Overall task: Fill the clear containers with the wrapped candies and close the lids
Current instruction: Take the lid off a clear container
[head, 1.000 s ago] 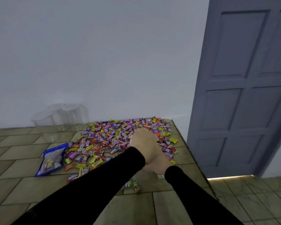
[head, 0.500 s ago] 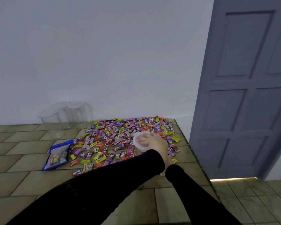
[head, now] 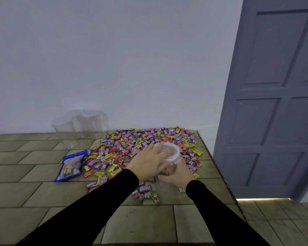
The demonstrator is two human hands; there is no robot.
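The lid (head: 169,151) has now come onto the container (head: 169,168): left hand (head: 148,163) presses it with straight fingers, right hand (head: 179,175) grips below, so closing is near.

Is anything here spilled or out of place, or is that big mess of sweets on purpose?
Nothing looks broken. The wrapped candies lie spread loose over the tiled surface, a few strays apart near the sleeves. A blue bag lies flat beside them. Empty clear containers stand upright by the wall.

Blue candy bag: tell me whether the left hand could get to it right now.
Probably yes: the blue candy bag lies uncovered on the tiles beside the left hand, though that hand presses the lid.
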